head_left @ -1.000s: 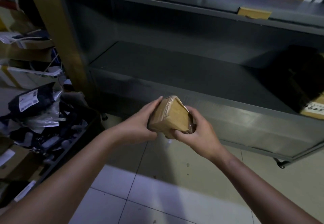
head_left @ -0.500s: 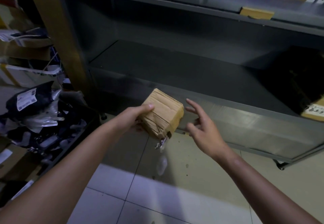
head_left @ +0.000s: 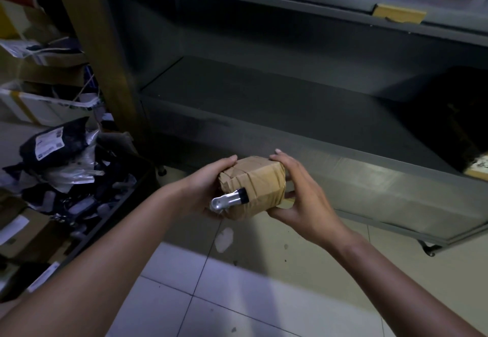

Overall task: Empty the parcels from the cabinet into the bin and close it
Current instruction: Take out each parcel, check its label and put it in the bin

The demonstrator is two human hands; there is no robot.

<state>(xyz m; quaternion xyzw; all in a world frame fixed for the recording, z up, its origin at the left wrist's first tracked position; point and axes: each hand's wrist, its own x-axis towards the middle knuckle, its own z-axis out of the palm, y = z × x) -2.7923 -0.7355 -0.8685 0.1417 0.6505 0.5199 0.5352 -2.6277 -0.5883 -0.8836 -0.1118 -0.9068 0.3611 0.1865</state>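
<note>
1. The person holds a brown, tape-wrapped parcel (head_left: 260,183) between both hands. It is in the air just in front of the cabinet's lower front edge, above the tiled floor (head_left: 216,291).
2. The left hand (head_left: 203,190) grips the parcel's left side, with its fingers curled over the top edge and its palm against the wrapping.
3. The right hand (head_left: 303,199) clasps the right side. Its fingertips hook over the far top corner and its thumb presses in under the near bottom edge.
4. A silvery metal piece with a black end (head_left: 229,200) sticks out of the parcel's near face, just beside the left palm. What it is cannot be told.
5. The grey metal cabinet (head_left: 369,188) has its front open, so its dark lower shelf (head_left: 277,104) is in view.
6. At the shelf's right edge, deep in shadow, a second box with a white label (head_left: 479,169) shows in part, cut off by the frame.
7. The bin (head_left: 116,210), a low dark container, sits on the floor left of the cabinet's left front corner, apart from the held parcel.
8. It holds a heap of bags. A black bag with a white shipping label (head_left: 52,142) lies on top, near the bin's far edge.
9. A flat piece of cardboard (head_left: 398,14) rests on the cabinet's top, towards its right edge.
</note>
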